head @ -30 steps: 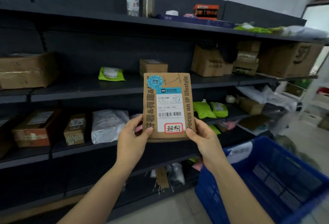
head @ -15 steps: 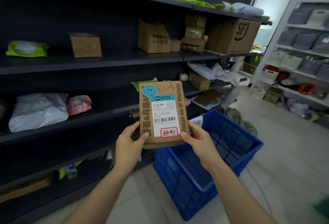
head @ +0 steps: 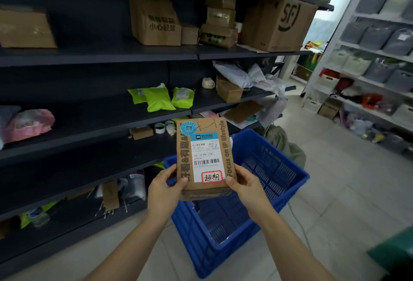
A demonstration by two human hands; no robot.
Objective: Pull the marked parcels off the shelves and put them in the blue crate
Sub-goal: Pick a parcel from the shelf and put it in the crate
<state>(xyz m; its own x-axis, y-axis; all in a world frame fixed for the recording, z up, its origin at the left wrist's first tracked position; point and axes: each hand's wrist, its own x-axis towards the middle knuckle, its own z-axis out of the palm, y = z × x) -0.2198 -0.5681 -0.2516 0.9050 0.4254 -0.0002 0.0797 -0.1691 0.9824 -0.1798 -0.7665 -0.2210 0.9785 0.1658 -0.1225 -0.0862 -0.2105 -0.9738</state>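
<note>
I hold a flat brown cardboard parcel (head: pixel 204 157) upright in front of me, its white shipping label facing me with a red-bordered handwritten sticker at the bottom. My left hand (head: pixel 164 188) grips its lower left edge and my right hand (head: pixel 247 185) grips its lower right edge, thumbs on the front. The parcel hangs above the near left part of the blue crate (head: pixel 288 182), which stands on the floor beside the dark shelves (head: pixel 98 56). What I can see of the crate's inside holds nothing.
The dark shelves on the left hold cardboard boxes (head: pixel 156 19), a big SF box (head: pixel 279 23), green mailers (head: pixel 158 98) and a pink bag (head: pixel 28 124). White racks with grey bins (head: pixel 377 35) line the right side. Tiled floor (head: pixel 348 191) lies between them.
My view has swung right and down along the shelves. The parcel, still held in both hands, now hangs over the blue crate, which has come closer and more central.
</note>
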